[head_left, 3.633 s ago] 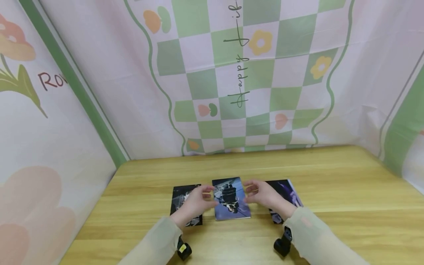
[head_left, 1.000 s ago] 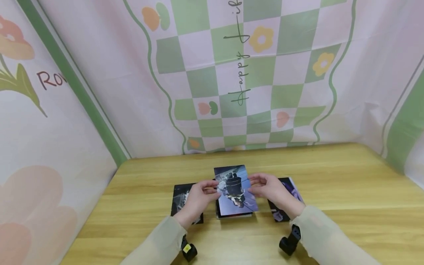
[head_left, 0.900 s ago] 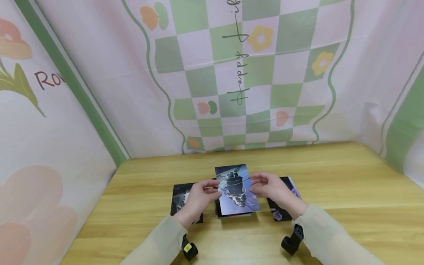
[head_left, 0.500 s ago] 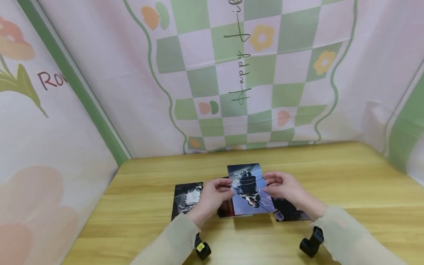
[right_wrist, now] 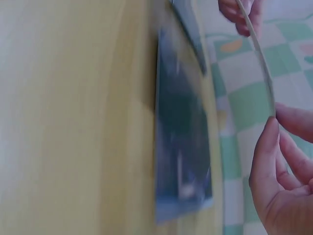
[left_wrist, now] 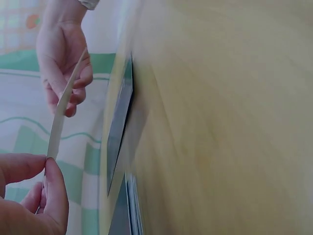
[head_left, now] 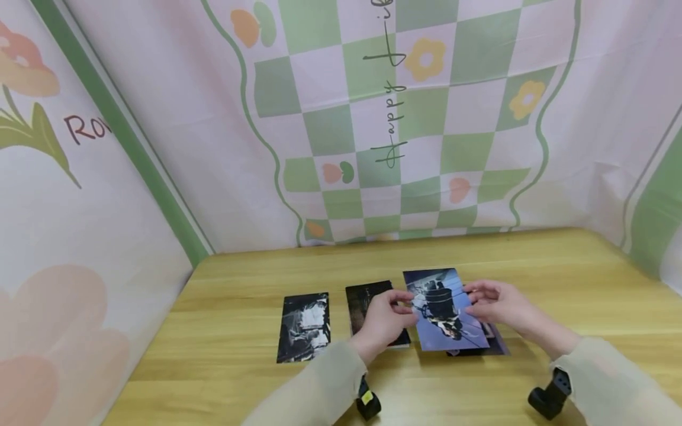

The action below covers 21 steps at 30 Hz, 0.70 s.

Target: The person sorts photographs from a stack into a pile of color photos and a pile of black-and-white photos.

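Pinched at its two side edges, a blue photo card is held by my left hand and my right hand. The wrist views show it edge-on, raised off the table; in the left wrist view the card runs from thumb and fingertips to the other hand. Below it, partly covered in the head view, lies a dark purple photo card. A stack of photo cards with a dark top picture is partly hidden behind my left hand. Further left lies a black-and-white photo card.
The cards lie on a wooden table. A printed cloth with green checks hangs along its back edge, and another cloth stands at the left. Small black cameras are strapped to both wrists.
Both hands took the blue photo card off the middle stack, uncovering a dark picture there. They have carried it to the right, over the purple card.
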Motion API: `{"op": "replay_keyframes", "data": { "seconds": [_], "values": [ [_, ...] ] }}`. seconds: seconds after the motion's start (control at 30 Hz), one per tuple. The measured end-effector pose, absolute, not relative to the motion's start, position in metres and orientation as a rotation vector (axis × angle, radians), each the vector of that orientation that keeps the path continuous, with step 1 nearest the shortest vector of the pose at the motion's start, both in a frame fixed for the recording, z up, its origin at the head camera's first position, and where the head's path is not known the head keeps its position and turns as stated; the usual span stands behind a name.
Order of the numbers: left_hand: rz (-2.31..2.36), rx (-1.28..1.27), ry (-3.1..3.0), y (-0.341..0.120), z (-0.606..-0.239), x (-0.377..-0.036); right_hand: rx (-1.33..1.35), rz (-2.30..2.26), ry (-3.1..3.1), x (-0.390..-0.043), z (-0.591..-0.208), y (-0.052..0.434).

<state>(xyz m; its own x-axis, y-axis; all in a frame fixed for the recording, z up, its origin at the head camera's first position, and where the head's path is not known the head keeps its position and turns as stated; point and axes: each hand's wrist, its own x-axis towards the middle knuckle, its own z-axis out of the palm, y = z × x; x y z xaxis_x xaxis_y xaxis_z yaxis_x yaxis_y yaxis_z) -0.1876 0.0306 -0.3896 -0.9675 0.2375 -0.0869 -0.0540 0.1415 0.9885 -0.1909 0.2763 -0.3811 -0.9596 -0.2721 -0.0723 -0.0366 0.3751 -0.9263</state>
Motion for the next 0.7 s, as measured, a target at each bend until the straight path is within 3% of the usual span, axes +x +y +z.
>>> {"op": "replay_keyframes", "data": {
  "seconds": [0.7],
  "values": [
    [1.818, 0.099, 2.307, 0.083, -0.404, -0.193, -0.284, -1.477, 2.434, -0.199, -0.402, 0.315]
  ]
}}
